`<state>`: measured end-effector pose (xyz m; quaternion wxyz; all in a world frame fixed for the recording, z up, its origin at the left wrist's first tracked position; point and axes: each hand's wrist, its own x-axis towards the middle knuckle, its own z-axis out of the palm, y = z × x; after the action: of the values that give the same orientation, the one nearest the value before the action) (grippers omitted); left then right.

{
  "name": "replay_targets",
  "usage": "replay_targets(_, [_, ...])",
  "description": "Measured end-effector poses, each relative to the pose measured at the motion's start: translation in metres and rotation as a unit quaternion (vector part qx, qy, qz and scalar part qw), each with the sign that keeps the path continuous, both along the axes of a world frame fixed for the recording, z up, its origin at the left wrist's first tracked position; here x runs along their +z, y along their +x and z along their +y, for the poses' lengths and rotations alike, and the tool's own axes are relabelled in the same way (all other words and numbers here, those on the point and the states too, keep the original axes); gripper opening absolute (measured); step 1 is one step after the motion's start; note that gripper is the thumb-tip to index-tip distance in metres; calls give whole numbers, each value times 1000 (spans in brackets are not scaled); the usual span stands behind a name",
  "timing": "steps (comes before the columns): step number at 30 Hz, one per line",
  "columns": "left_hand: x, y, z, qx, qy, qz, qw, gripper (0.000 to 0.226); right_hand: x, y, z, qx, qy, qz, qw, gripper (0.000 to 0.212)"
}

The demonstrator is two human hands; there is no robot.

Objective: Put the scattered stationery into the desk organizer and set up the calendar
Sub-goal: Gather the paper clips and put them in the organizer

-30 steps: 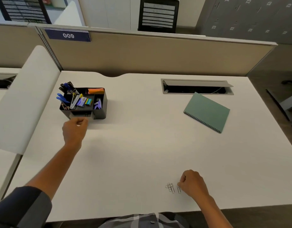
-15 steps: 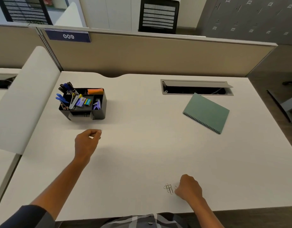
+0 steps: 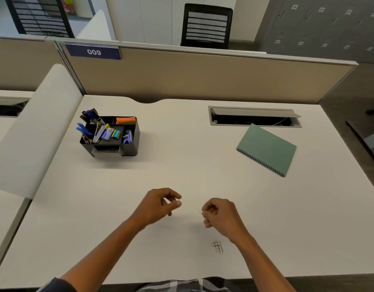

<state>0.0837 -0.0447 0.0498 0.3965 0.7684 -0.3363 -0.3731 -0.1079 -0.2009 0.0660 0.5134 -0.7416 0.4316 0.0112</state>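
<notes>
both hands are hovering over the near middle of the flat white desk top (image 3: pixel 203 165), close to each other but not touching. the left hand (image 3: pixel 155 206) is sitting with fingers loosely curled, thumb and forefinger tips nearly meeting; nothing visible between them, though it's too blurred to rule out something tiny. the right hand (image 3: pixel 220 213) is curling into a loose fist with the fingertips pinching a thin wire paper clip (image 3: pixel 199 210), faint and barely showing at the knuckle side facing the left hand. a small tangle of dark wire paper clips (image 3: pixel 217 246) is lying on the desk just below the right wrist, near the front edge, not touched by either hand. the black plastic multi-compartment desk organizer (image 3: pixel 130 149) is sitting well apart at far left, holding upright dark and blue pens (image 3: pixel 91 114), blue-handled scissors (image 3: pixel 82 129), an orange block (image 3: pixel 126 120), small staple boxes (image 3: pixel 111 133) and a purple clip-like item (image 3: pixel 128 137); its small front drawer (image 3: pixel 107 152) is looking slightly pulled out. the green spiral-bound flat calendar (image 3: pixel 266 149) is lying closed on the far right, angled, just in front of the grey cable tray opening (image 3: pixel 253 116). a blue "009" label (image 3: pixel 93 52) is showing on the beige partition panel (image 3: pixel 203 76).
</notes>
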Motion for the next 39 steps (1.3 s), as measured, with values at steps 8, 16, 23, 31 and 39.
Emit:
replay_targets(8, [11,-4,-2,12,-10,-2,1000,9,15,42,11,17,-16,-82,996,15])
replay_targets(16, [15,16,8,54,9,-1,999,6,9,61,22,59,-45,-127,989,18])
replay_targets(23, [3,117,28,312,-5,-46,949,11,-3,49,15,59,-66,-102,991,37])
replay_targets(31, [-5,209,38,411,49,-119,903,13,-14,21,6,24,-80,-64,994,32])
replay_targets(39, [-11,228,29,374,104,-155,909,16,-26,-1,0,4,-88,-24,996,27])
